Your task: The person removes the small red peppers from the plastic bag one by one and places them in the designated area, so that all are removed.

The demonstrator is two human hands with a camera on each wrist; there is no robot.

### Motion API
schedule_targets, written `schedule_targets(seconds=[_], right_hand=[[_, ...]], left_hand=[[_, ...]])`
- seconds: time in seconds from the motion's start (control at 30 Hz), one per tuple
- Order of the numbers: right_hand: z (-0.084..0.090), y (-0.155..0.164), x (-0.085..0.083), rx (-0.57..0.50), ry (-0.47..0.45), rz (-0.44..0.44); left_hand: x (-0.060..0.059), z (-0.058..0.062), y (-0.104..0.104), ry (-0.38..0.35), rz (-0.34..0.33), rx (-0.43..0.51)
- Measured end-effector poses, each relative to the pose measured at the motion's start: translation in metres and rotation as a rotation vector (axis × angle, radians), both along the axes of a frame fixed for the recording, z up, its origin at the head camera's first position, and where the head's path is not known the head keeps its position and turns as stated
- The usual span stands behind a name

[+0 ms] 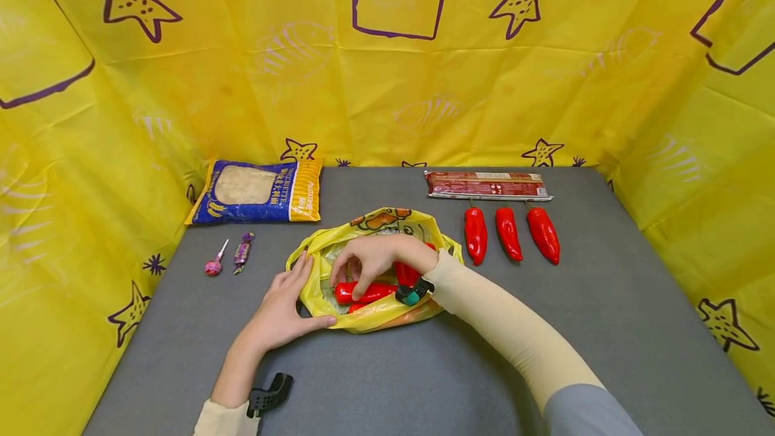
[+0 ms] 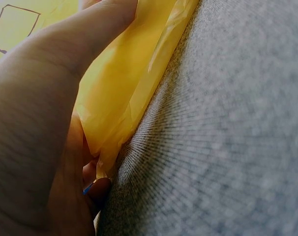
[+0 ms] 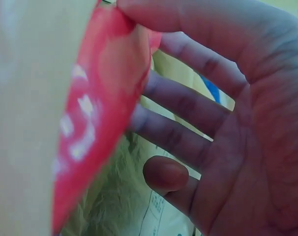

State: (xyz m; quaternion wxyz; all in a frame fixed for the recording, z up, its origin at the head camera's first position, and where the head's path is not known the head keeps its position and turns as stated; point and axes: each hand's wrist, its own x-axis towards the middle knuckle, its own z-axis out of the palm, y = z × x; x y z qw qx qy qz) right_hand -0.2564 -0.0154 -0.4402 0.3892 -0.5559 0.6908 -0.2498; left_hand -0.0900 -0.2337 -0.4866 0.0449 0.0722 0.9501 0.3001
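Observation:
A yellow plastic bag [image 1: 387, 323] lies with its mouth open in the middle of the table. Along its left side rests my left hand [image 1: 278, 308], fingers spread and fairly straight, thumb against the near edge. In the left wrist view the fingers touch the yellow plastic [image 2: 124, 88]. Reaching into the bag, my right hand [image 1: 372, 261] pinches a shiny red chili pepper [image 1: 378, 290] lying sideways. The right wrist view shows thumb and fingertips on this pepper [image 3: 97, 93]. Another red pepper [image 1: 407, 276] is partly hidden under the right wrist, and a third shows below the pinched one.
Behind on the left lies a blue and yellow pasta bag [image 1: 254, 194], with a lollipop [image 1: 213, 266] and a purple wrapped candy [image 1: 243, 253] before it. At the right lie a long red packet [image 1: 487, 185] and three red peppers [image 1: 508, 234]. Yellow cloth walls [image 1: 387, 106] enclose the grey table [image 1: 605, 328].

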Motion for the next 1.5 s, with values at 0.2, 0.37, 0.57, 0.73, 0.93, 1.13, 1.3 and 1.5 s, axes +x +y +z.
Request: schedule_targets(seconds=[0.2,0.37,0.57,0.73,0.93,1.13,1.3,1.5], right_hand=[[0.003,-0.001,0.002,0.001,0.026,-0.017],[0.004,-0.001,0.002,0.000,0.024,-0.023],[0.003,0.001,-0.002,-0.040,0.035,-0.024],[0.000,0.004,-0.006,-0.064,0.043,-0.051],[0.002,0.009,-0.009,-0.097,0.070,-0.089],[0.006,0.014,-0.012,-0.153,0.117,-0.143],[0.014,0.019,-0.014,-0.249,0.135,-0.176],[0.021,0.023,-0.013,-0.310,0.186,-0.241]], left_hand=[[0.000,0.000,0.000,0.012,-0.002,0.004],[0.000,-0.001,0.001,0.024,-0.007,0.007],[0.000,-0.001,0.002,0.032,-0.013,0.008],[0.000,-0.001,0.001,0.021,-0.010,0.005],[0.001,-0.001,0.002,0.026,-0.009,0.007],[0.000,-0.002,0.001,0.033,-0.011,-0.001],[0.000,0.000,0.001,0.025,-0.010,-0.005],[0.000,0.000,0.000,0.017,-0.007,-0.010]])
